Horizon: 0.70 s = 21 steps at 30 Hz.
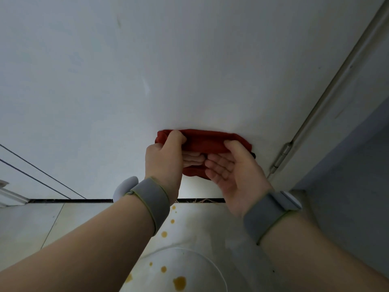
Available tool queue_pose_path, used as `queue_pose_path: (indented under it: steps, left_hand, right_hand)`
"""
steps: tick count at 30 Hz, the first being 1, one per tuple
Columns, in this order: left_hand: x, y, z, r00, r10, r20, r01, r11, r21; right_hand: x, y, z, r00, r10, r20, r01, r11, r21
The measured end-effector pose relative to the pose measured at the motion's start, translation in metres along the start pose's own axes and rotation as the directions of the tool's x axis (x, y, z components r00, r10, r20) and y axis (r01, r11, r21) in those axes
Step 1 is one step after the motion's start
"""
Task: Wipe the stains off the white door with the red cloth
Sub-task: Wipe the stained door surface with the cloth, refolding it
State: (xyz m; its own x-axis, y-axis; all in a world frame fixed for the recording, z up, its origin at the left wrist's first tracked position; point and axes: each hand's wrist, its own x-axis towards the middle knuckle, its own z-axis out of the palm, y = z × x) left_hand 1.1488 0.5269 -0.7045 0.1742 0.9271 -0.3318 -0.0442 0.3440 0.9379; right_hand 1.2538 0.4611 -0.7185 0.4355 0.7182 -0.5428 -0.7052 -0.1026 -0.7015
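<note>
The white door (189,60) fills the upper view, with faint marks and a pale yellowish smear just above the cloth. A folded red cloth (202,142) is held against the lower part of the door. My left hand (166,157) pinches its left end between thumb and fingers. On the right end, my right hand (233,171) grips with the thumb on top and the fingers underneath, palm turned toward me. Both wrists wear grey bands.
A metal hinge (283,154) and the door frame (336,85) run up the right side. Below, the pale tiled floor (63,224) carries several orange-brown drops (179,283). A white round object (189,268) lies at the bottom centre. A white-socked foot (124,186) shows by my left wrist.
</note>
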Motion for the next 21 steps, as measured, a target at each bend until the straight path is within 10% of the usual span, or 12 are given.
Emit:
queue_pose_path:
  steps: [13,17,21]
  left_hand:
    - [0.005,-0.026,-0.018,0.974,-0.212,0.081,0.195,0.964,0.183]
    - [-0.003,-0.009,-0.027,0.98,-0.196,0.046,0.184,0.965,0.187]
    - [-0.015,0.01,-0.03,0.989,-0.12,0.09,0.082,0.934,0.346]
  right_hand:
    - [0.014,0.011,-0.015,0.982,0.146,-0.116,-0.177,0.925,-0.336]
    - [-0.006,-0.009,-0.017,0.983,0.179,-0.036,-0.129,0.542,-0.83]
    - [-0.01,-0.024,-0.014,0.935,-0.183,0.302,0.335,0.186,-0.924]
